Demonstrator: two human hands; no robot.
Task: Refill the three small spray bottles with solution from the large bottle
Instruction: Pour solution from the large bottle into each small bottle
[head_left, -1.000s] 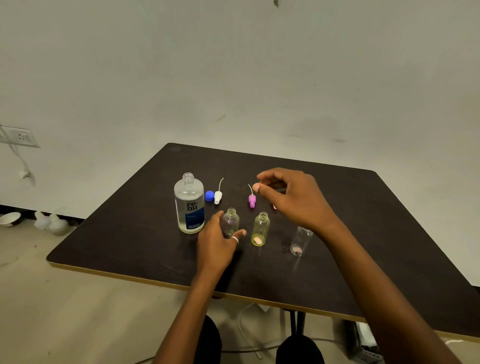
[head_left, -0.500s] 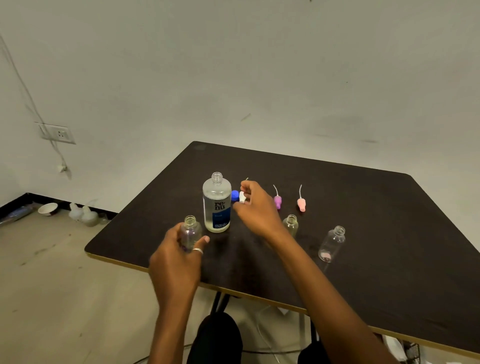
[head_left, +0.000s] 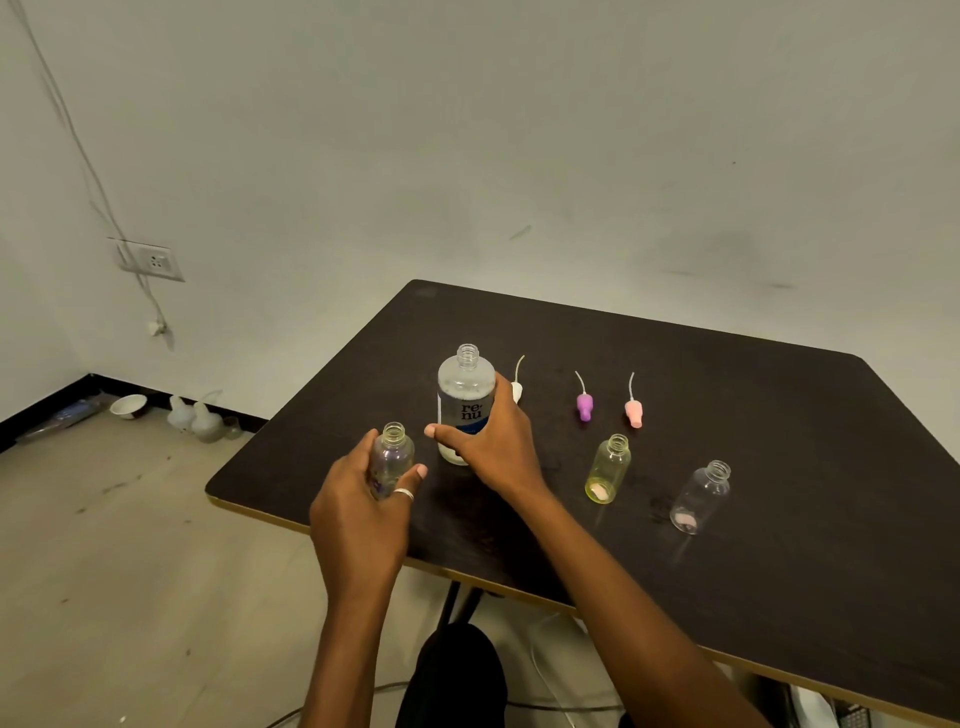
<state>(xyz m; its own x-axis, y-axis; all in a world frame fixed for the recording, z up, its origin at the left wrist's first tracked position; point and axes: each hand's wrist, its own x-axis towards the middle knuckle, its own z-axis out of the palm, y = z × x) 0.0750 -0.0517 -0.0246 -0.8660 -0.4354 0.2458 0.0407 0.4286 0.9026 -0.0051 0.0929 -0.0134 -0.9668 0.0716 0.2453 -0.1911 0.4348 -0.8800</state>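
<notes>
Gripping the first small bottle (head_left: 393, 453) near the desk's (head_left: 753, 410) left front edge, the left hand (head_left: 363, 512) has fingers and thumb curled round its body. The neck is uncapped and points straight up; whether its base sits on the desk, I can't tell.

Just to its right and a touch farther back stands the large bottle (head_left: 466, 387), upright, mouth open, partly full of clear solution. The right hand (head_left: 491, 447) is wrapped round its lower half, thumb across the label, forearm coming in from the lower right. That's the key relation: the large bottle's mouth sits higher than the small one's and just beside it, long axes parallel. The pour, I'd judge, needs the right hand to lift and tip leftward over that narrow neck.

Further right, a white spray cap (head_left: 516, 391) peeks out behind the right hand. Then come a purple cap (head_left: 584, 406) and a pink cap (head_left: 634, 413), dip tubes pointing away. In front of them the yellow bottle (head_left: 608, 470) and the clear bottle (head_left: 701, 497) stand open and apart, neither showing any clear fill, waiting their turn.
</notes>
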